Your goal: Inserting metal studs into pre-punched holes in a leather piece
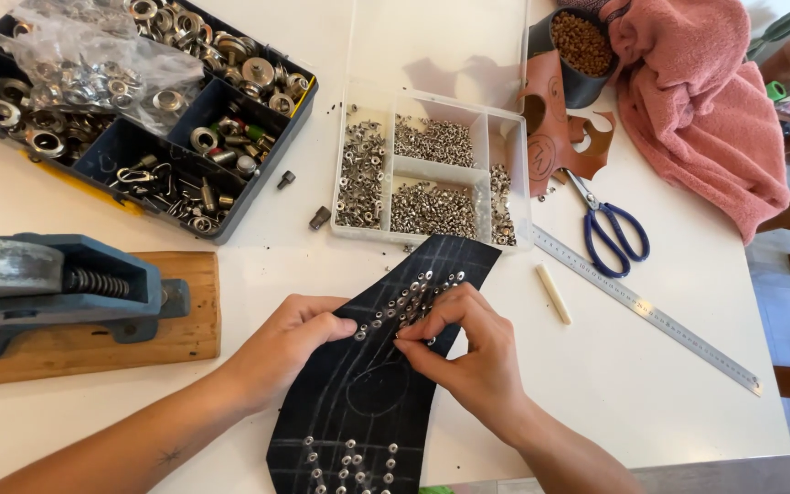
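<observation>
Two bare hands are working over a white counter [669,366], and I am watching them from the head camera. Lying across the counter's near edge is a long black leather piece [368,393], chalk-marked and studded with rows of small silver rivets. Beyond it are sitting a dark blue parts tray [130,146] full of metal rings and a clear compartment box [432,174] holding tiny rivets. At the left a blue hand press [48,284] is resting on a wooden block. A steel ruler [642,306] and blue-handled scissors [610,229] are lying to the right.

The left hand [281,352] is coming in from the lower left, forearm angled across the counter, its fingers curled and pressing down on the leather's left edge. The right hand [468,352] is arching over the leather's middle, wrist bent, its thumb and fingertips pressed together, pinching at a rivet in the row; I cannot tell exactly what is between them.
</observation>
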